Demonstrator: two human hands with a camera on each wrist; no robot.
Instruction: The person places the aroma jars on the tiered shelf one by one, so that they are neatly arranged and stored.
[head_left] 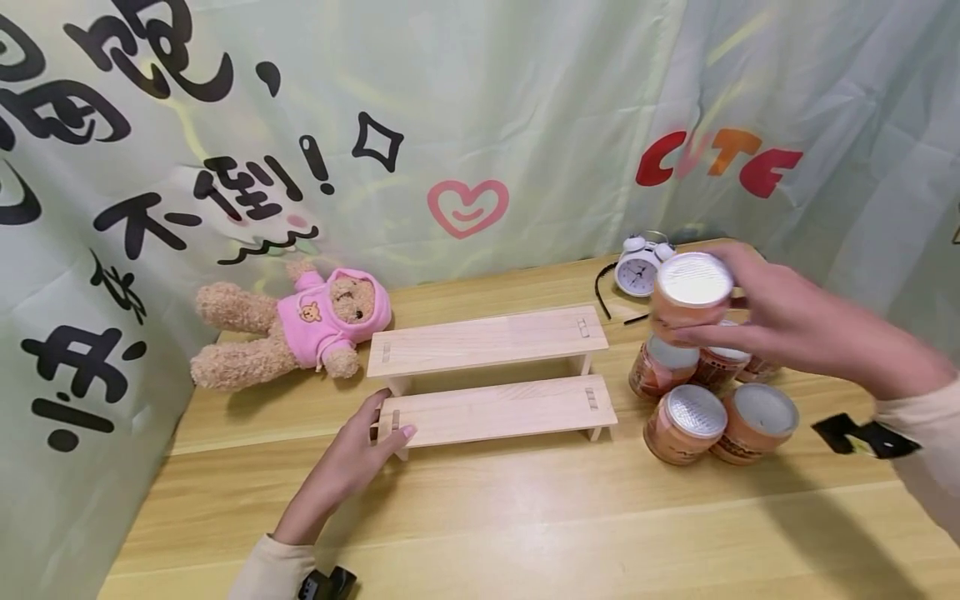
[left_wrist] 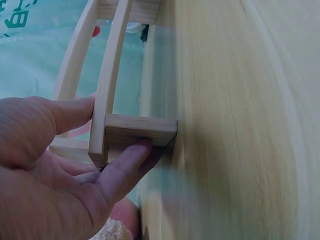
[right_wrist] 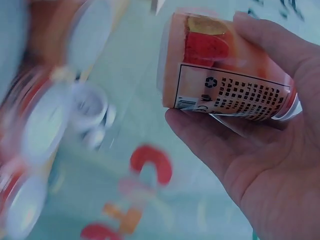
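Observation:
My right hand [head_left: 806,321] holds a small orange-labelled can [head_left: 692,287] with a silver top, raised over a group of similar cans [head_left: 684,423]. In the right wrist view, the thumb and fingers wrap the can [right_wrist: 230,75], whose printed label and barcode face the camera. My left hand [head_left: 352,458] grips the left end of a two-tier wooden rack [head_left: 498,417] at its lower step. The left wrist view has the thumb on the upper side of the step board [left_wrist: 105,95] and fingers under it, against the end support [left_wrist: 142,127].
A plush bear [head_left: 311,321] in a pink hoodie lies left of the rack. Behind the cans stands a white alarm clock [head_left: 636,271], with a black strip beside it. A printed curtain [head_left: 555,125] hangs behind the wooden table [head_left: 510,517].

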